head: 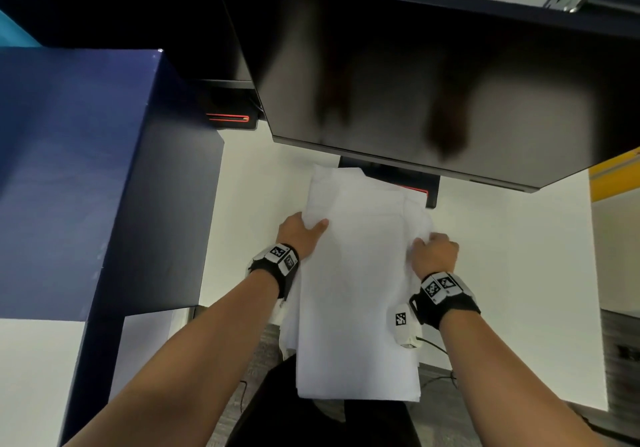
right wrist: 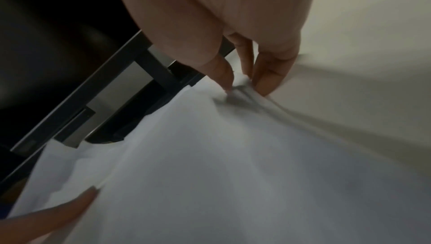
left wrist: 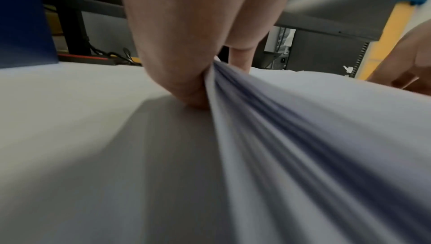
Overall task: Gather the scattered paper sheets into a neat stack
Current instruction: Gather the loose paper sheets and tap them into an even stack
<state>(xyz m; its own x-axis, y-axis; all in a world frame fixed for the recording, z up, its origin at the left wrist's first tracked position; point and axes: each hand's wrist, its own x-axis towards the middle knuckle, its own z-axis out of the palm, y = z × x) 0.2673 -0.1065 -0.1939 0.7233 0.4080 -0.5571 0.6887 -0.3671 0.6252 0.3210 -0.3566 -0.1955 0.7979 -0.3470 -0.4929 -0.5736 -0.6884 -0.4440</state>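
A loose bundle of white paper sheets (head: 360, 283) lies lengthwise in front of me, its near end hanging past the white desk's front edge. My left hand (head: 304, 230) grips the bundle's left edge, thumb on top. The left wrist view shows the sheets (left wrist: 291, 137) fanned out where that hand (left wrist: 186, 74) pinches them. My right hand (head: 433, 250) pinches the right edge, fingers curled over it. In the right wrist view its fingertips (right wrist: 263, 80) squeeze a fold of the paper (right wrist: 210, 165). The sheets' far ends are uneven.
A dark monitor (head: 433, 75) hangs over the far end of the paper, its stand base (head: 419, 183) just behind the sheets. A blue box (head: 86, 176) stands at the left. The white desk (head: 519, 290) stretches to the right. Floor and my dark trousers (head: 311, 422) show below.
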